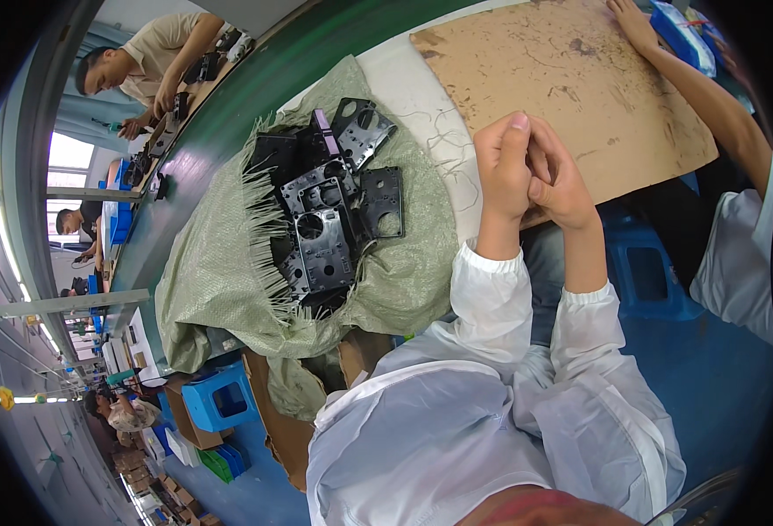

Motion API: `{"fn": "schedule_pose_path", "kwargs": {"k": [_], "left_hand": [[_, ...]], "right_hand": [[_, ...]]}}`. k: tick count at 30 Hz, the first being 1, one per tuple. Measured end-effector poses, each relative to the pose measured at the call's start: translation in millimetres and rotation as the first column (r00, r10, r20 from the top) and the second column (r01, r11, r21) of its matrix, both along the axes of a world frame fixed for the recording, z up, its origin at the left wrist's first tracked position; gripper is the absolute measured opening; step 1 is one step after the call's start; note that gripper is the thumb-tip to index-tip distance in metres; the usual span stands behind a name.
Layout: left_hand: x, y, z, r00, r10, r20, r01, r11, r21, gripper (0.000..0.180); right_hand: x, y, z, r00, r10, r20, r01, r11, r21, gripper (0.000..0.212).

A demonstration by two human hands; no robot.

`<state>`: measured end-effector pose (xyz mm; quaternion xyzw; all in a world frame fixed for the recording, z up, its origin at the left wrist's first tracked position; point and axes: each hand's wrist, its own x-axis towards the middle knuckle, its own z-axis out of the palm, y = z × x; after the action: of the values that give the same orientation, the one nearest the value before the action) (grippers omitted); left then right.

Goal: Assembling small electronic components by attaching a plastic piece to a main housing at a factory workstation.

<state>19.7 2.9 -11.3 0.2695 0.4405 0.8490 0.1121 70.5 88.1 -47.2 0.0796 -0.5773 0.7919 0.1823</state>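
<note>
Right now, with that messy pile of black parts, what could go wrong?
The black parts overlap in a heap, and neither the left hand nor the right hand steadies them, so one might slide. The frayed sack could snag a part being lifted.

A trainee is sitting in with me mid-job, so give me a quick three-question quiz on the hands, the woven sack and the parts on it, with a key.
1. True or false: the person's left hand and right hand are held close together.

2. Which colour are most of the plastic parts piled on the woven sack?
A) White
B) Black
C) Red

3. Fill in the blank: in the picture, the woven sack lies to the ____ of the tan board.

Key: 1. True. 2. B. 3. Left.
</note>
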Motion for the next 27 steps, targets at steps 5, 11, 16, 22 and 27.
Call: {"fn": "schedule_pose_path", "kwargs": {"k": [5,11,16,22,27], "left_hand": [[-0.1,1.1,0.9,0.999,0.026,0.02,-0.026,1.0,-0.007,0.043],[-1.5,2.0,-0.7,0.999,0.032,0.009,-0.032,0.999,-0.009,0.043],[-0.9,3.6,-0.1,0.998,0.039,0.041,-0.039,0.999,0.001,0.042],[-2.0,3.0,1.2,0.998,0.039,0.044,-0.038,0.999,-0.009,0.041],[-2.0,4.6,2.3,0.998,0.041,0.046,-0.04,0.999,-0.013,0.041]], "right_hand": [[0.4,-0.2,1.1,1.0,0.002,0.002,-0.001,1.0,-0.02,0.095],[0.0,2.0,0.0,1.0,0.014,0.001,-0.014,1.0,-0.009,0.095],[1.2,0.3,3.3,1.0,0.006,0.011,-0.006,1.0,-0.018,0.095],[0.4,-2.4,5.1,0.999,0.031,0.013,-0.03,0.996,-0.088,0.096],[1.2,-0.3,2.7,0.999,0.033,0.028,-0.03,0.995,-0.093,0.096]]}}
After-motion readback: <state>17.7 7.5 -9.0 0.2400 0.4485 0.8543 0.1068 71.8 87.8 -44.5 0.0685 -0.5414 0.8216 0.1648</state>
